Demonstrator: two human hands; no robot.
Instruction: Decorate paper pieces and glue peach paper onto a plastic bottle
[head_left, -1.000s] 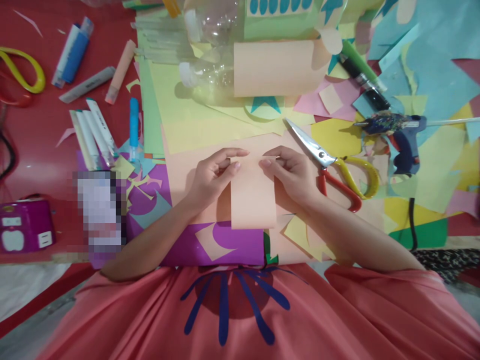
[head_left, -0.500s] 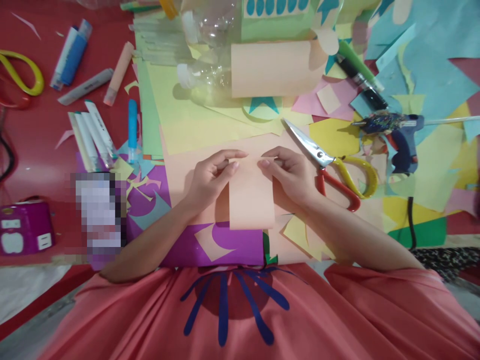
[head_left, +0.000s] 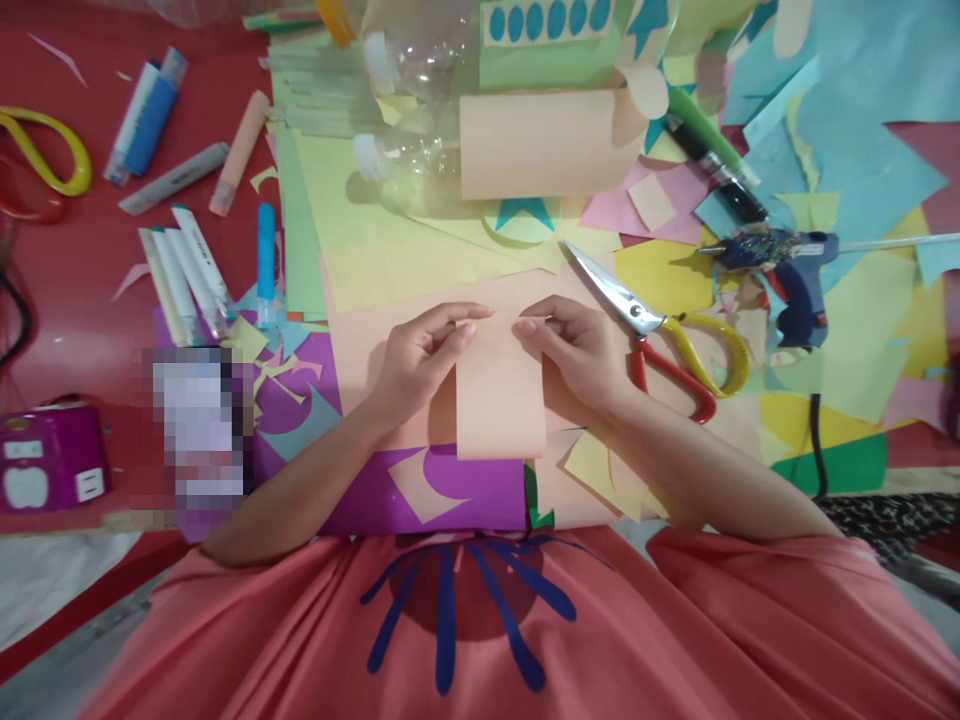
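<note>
A peach paper strip (head_left: 500, 395) is held between both hands, bent over so its rounded fold faces me. My left hand (head_left: 429, 350) pinches its far left corner between thumb and fingers. The far right corner is pinched the same way by my right hand (head_left: 571, 345). Under the strip lie a larger peach sheet (head_left: 367, 370) and a purple sheet (head_left: 360, 495). Scissors (head_left: 645, 325) with one yellow and one red handle lie just right of my right hand, blades pointing away to the left.
Plastic bottles (head_left: 427, 160) lie at the back, the nearer wrapped in peach paper (head_left: 547, 145). A glue gun (head_left: 799, 280) rests on paper scraps at the right. Several markers (head_left: 187, 265), a phone (head_left: 199, 430) and a purple box (head_left: 56, 455) occupy the left side.
Both hands keep their pinch on the peach strip, almost unmoved. The view has shifted slightly, so the things at the back sit a little lower.
</note>
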